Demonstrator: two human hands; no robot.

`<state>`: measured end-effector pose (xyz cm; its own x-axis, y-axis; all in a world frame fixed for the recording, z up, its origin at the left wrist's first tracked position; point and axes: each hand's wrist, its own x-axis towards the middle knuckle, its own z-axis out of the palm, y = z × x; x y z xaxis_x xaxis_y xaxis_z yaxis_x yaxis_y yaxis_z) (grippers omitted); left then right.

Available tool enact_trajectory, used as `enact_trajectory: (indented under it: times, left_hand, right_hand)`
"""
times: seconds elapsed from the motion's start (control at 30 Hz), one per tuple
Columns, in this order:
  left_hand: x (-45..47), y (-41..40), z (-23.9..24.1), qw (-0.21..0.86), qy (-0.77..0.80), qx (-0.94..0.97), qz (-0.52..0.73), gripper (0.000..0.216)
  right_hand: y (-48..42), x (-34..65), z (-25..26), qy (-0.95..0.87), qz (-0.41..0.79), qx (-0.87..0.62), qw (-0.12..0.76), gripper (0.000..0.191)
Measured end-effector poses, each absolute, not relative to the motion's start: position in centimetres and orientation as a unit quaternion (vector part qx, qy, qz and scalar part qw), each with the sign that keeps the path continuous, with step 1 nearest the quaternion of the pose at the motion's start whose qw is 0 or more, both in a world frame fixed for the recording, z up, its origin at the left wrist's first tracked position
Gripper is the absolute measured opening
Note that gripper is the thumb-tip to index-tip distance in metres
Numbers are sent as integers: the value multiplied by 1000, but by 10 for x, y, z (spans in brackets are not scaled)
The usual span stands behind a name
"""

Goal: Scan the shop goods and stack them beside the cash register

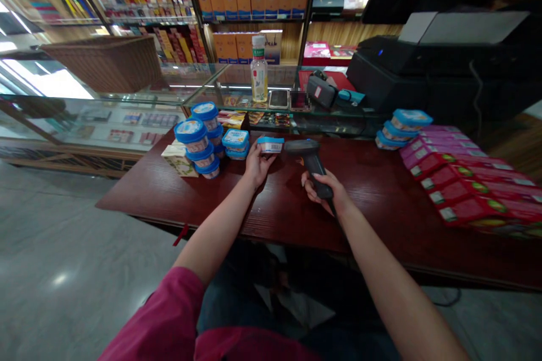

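Observation:
My left hand (257, 166) grips a small plastic tub (270, 145) with a blue lid, tilted so its barcode side faces me. A black handheld barcode scanner (312, 163) is in my right hand (327, 190), its head pointing left toward the tub, a short gap apart. Just left of my left hand are square blue-lidded tubs (236, 141), stacked in two. Beyond them stand stacks of round blue-lidded tubs (192, 138). A cable runs down from the scanner's handle along my right wrist.
Further right on the brown table (271, 208) are stacked blue-lidded tubs (400, 128) and rows of red and pink boxes (466, 180). A pale box (180, 159) stands at left. Behind, a glass counter (212, 84) bears a drink bottle (259, 70), a phone (279, 99) and a wicker basket (104, 65).

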<state>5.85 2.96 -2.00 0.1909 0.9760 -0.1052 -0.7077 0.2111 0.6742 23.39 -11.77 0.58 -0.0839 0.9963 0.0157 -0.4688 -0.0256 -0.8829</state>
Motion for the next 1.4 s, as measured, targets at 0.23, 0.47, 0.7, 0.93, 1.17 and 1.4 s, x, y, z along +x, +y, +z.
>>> enact_trajectory:
  times: [0.23, 0.47, 0.7, 0.93, 1.17, 1.4]
  left_hand:
    - [61, 34, -19, 746, 287, 195, 568, 35]
    - [53, 27, -23, 693, 292, 316, 578, 24]
    - [59, 23, -29, 421, 318, 656, 540, 26]
    - [60, 11, -31, 272, 223, 849, 395, 36]
    - [72, 0, -29, 155, 160, 910, 351, 36]
    - [173, -12, -27, 108, 140, 929, 326, 38]
  right_hand:
    - [-118, 235, 5, -376, 637, -320, 592, 37]
    - [-120, 239, 6, -373, 613, -342, 607, 33]
    - [-117, 262, -1, -308, 531, -375, 694, 25]
    - [-141, 319, -6, -306, 424, -449, 725, 30]
    - [-183, 395, -20, -338, 161, -597, 710, 38]
    - [-177, 412, -33, -237, -82, -642, 725, 70]
